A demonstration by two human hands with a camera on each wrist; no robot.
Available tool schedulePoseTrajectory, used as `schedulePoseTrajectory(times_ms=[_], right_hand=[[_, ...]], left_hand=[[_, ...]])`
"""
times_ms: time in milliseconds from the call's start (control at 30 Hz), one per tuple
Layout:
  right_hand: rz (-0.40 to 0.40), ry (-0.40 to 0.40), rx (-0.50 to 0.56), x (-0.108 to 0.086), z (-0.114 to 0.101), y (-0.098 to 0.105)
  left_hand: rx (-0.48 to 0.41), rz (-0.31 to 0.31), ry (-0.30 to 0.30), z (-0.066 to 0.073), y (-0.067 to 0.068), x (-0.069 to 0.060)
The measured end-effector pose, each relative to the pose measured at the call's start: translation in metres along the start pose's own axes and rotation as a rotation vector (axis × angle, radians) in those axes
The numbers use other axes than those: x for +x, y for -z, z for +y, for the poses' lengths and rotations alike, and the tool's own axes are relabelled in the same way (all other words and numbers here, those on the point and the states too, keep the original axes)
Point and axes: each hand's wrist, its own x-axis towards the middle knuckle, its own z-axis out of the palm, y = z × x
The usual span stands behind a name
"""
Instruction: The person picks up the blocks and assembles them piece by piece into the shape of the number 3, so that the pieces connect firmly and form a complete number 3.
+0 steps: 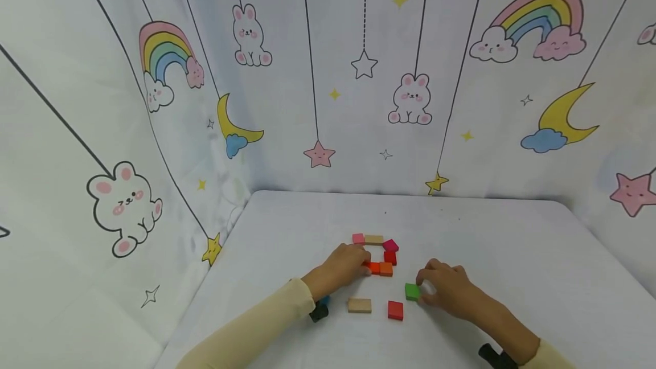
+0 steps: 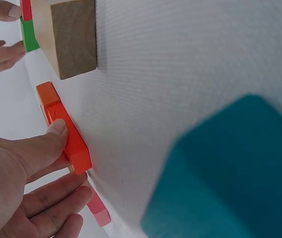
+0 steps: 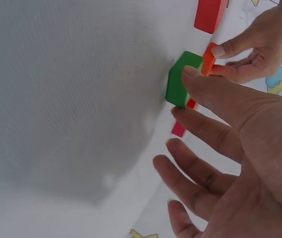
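Note:
My left hand (image 1: 344, 269) pinches a red-orange block (image 2: 75, 141) between thumb and fingers, its end against an orange block (image 1: 386, 269). At the right, my right hand (image 1: 451, 289) has thumb and index finger on a green block (image 1: 412, 291), its other fingers spread in the right wrist view. Beyond the left hand are a pink block (image 1: 358, 238), a natural wood block (image 1: 374, 240), a magenta block (image 1: 391, 245) and a red block (image 1: 390, 258), forming a curved row with the orange ones.
Closer in lie a second wood block (image 1: 360, 306) and another red block (image 1: 395, 310). A teal block (image 2: 230, 173) looms near the left wrist camera, mostly hidden by the sleeve in the head view. Patterned cloth (image 1: 287, 101) hangs behind and beside the white table (image 1: 307, 215).

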Motion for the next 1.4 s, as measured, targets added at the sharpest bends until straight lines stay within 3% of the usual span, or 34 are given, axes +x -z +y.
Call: schedulePoseTrajectory(times_ms=[600,933,1400], right_hand=[[0.054,0.011,0.006,0.026,-0.017,-0.015],[0.091,0.046,-0.012,0.027,-0.021,-0.015],[0.082,0.038,-0.023,0.028,-0.025,-0.015]], left_hand=[[-0.024,-0.004,0.013,-0.002,-0.002,0.001],[-0.017,0.004,-0.01,-0.001,-0.001,0.0],[-0.007,0.006,-0.019,-0.002,0.0,0.0]])
